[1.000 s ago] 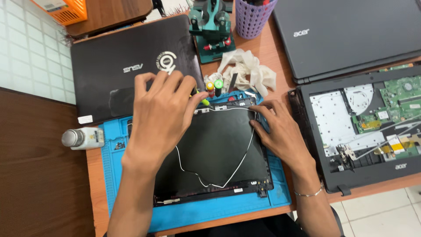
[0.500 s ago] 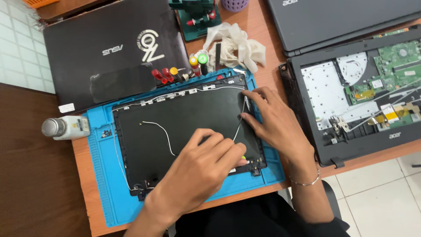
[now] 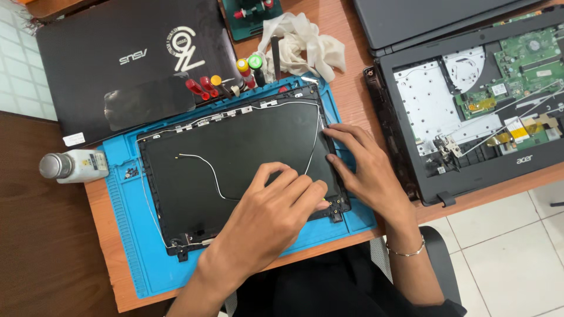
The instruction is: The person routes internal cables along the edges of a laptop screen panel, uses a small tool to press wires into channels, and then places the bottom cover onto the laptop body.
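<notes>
A black laptop lid panel (image 3: 235,152) lies inside-up on a blue work mat (image 3: 126,235). A thin white cable (image 3: 205,170) loops across the panel and runs along its top and right edges. My left hand (image 3: 273,214) rests on the panel's lower right part, fingers curled near the bottom right hinge corner, with something small and yellow at its fingertips. My right hand (image 3: 367,167) presses flat on the panel's right edge, fingertips touching the cable there.
A closed black laptop (image 3: 117,70) lies behind the mat. Several screwdrivers (image 3: 226,82) and a white cloth (image 3: 305,44) lie by the mat's top edge. An opened laptop base (image 3: 470,105) with exposed board sits right. A small white bottle (image 3: 73,166) lies left.
My left hand has moved from the panel's top edge down to its lower right corner. My right hand stays on the right edge. The camera view has shifted.
</notes>
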